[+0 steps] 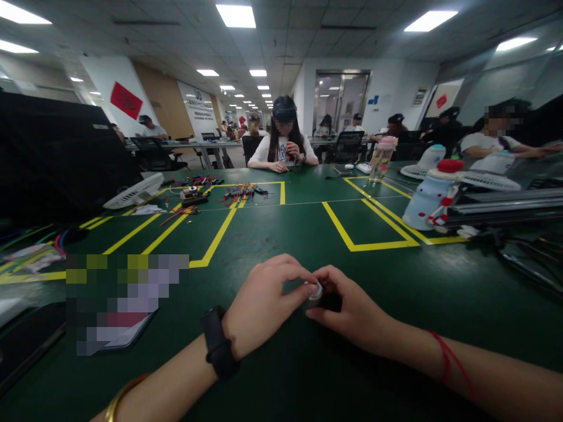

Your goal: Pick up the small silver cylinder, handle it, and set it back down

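Note:
Both hands meet over the green table [264, 240], around a small, round, whitish object [315, 292] whose details are too small to tell. My left hand [268, 299], with a black watch at the wrist, pinches its top with thumb and fingertips. From the other side, my right hand [352, 305] curls its thumb and fingers around the object's side. A red string circles the right forearm. The object's lower part is partly hidden by the fingers.
Wire bundles [246, 192] and a white fan [134, 190] lie at the back left. A blue bottle with a red top [428, 199], a clear bottle [382, 161] and metal rails [519, 208] are at the right. A person [284, 138] sits opposite.

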Available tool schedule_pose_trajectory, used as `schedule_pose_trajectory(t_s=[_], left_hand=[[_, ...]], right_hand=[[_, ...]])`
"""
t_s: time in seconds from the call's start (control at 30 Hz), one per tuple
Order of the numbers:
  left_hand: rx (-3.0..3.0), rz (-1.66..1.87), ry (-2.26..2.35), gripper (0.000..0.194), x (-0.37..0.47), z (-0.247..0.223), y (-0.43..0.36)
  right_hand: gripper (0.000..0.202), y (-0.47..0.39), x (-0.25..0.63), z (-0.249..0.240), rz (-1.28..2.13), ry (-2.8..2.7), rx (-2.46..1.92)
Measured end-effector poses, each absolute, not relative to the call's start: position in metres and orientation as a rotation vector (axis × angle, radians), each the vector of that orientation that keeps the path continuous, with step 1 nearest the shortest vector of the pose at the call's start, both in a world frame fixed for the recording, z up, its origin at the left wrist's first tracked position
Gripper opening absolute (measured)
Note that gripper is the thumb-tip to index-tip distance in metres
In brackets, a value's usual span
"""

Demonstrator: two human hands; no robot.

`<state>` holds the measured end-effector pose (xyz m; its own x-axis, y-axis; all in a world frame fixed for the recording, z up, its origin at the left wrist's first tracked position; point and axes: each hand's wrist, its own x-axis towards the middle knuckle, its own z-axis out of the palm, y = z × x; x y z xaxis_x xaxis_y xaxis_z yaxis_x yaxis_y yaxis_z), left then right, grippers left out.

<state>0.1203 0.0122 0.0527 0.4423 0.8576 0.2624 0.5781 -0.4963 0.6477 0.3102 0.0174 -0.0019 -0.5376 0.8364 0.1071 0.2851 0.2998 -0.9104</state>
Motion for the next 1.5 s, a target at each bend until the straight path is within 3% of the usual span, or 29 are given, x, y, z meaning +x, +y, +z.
schedule_pose_trajectory(t_s=[0.2, 0.5, 0.83, 1.03, 1.17, 1.27, 1.37, 1.43, 1.5], left_hand=[[2.075, 0.941, 1.276, 0.014, 0.107, 0.051, 0.017], [2.233, 0.594, 1.451, 0.01, 0.112, 0.005, 0.013], [1.866, 0.781, 1.561, 0.031, 0.041, 0.02, 0.008], [1.693, 0.91, 1.706, 0.035, -0.019, 0.009, 0.003], [1.687, 0.935, 1.715, 0.035, -0.019, 0.004, 0.003], [1.707, 0.918, 1.726, 0.035, -0.017, 0.001, 0.004], [1.706, 0.895, 1.746, 0.037, -0.017, -0.001, 0.005], [1.709, 0.874, 1.753, 0.037, -0.018, -0.002, 0.005], [1.715, 0.859, 1.748, 0.038, -0.019, -0.002, 0.004]], right_hand=[[0.037, 0.015, 0.313, 0.001, 1.0, -2.05, -1.1], [0.036, 0.016, 0.317, -0.002, 0.906, -2.054, -1.139], [0.038, 0.02, 0.35, 0.012, 0.756, -2.024, -1.26], [0.06, 0.037, 0.482, 0.005, 0.347, -1.735, -1.735], [0.062, 0.039, 0.566, -0.001, 0.183, -1.593, -2.094], [0.066, 0.037, 0.583, -0.002, -0.116, -1.622, -2.148], [0.073, 0.035, 0.546, 0.0, -0.546, -1.811, -1.921], [0.063, 0.032, 0.495, 0.002, -0.417, -2.048, -1.677], [0.048, 0.028, 0.435, 0.004, 0.014, -2.314, -1.466]])
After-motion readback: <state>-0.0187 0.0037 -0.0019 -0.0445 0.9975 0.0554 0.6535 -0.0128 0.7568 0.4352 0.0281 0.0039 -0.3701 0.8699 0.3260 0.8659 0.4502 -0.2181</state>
